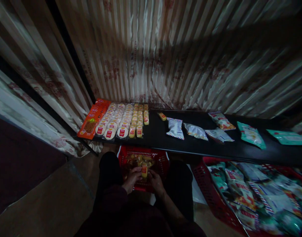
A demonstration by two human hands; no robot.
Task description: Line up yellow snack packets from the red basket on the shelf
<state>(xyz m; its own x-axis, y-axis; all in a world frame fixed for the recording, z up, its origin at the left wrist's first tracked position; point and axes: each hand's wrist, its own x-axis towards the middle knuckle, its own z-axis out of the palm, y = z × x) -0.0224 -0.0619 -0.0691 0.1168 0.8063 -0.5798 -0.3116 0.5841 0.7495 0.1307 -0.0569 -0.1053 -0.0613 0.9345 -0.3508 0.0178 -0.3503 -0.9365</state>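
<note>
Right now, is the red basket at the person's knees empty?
No, the red basket holds a heap of yellow packets, and the left hand and right hand grip a single packet.

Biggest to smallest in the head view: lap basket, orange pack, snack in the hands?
1. Red basket, though it sits nearer the camera than the pack.
2. Orange pack.
3. Small snack, between left hand and right hand.
</note>
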